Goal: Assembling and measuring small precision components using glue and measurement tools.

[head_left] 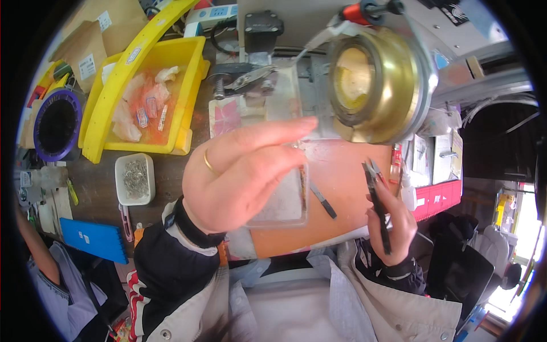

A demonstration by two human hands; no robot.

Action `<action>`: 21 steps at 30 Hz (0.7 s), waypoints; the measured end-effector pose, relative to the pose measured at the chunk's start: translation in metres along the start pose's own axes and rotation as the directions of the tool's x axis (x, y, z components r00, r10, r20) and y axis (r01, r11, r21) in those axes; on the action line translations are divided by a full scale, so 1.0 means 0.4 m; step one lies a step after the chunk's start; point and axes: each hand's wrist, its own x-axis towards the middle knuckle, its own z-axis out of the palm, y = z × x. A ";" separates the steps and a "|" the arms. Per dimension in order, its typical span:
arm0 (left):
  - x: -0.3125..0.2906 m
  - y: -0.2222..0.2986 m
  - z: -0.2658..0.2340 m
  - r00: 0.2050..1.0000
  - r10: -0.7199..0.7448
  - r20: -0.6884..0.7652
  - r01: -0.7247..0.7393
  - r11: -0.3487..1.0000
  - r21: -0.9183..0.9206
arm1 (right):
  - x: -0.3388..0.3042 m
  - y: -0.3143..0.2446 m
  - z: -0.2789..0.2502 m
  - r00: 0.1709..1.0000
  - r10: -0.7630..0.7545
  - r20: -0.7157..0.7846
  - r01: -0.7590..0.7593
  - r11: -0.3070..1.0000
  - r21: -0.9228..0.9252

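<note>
My left hand [242,174], wearing a ring, hovers over a clear plastic box [306,214] on the orange work mat [342,171]. Its thumb and index finger close toward each other around a tiny thing at the tips, too small to name. In my right hand [399,228], at the mat's right side, is a slim black tool [378,211] with narrow pointed tips aimed away from me. Whether it is tweezers or small snips is unclear. A dark flat stick [323,200] lies on the mat between my hands. Ahead of them stands a brass-coloured round machine head [393,85].
A yellow bin [191,97] with small bags stands at the far left. Nearer sit a white tub [149,196] of small metal pieces, a utility knife [126,221] and a blue folder [94,239]. A red box [441,199] is on the right. Another person's arm [37,248] shows at lower left.
</note>
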 end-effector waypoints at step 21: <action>0.227 -0.036 -0.029 0.889 -0.353 -0.290 0.394 0.914 0.094 | 0.323 -0.008 -0.057 0.942 0.275 -0.194 -0.031 0.644 0.764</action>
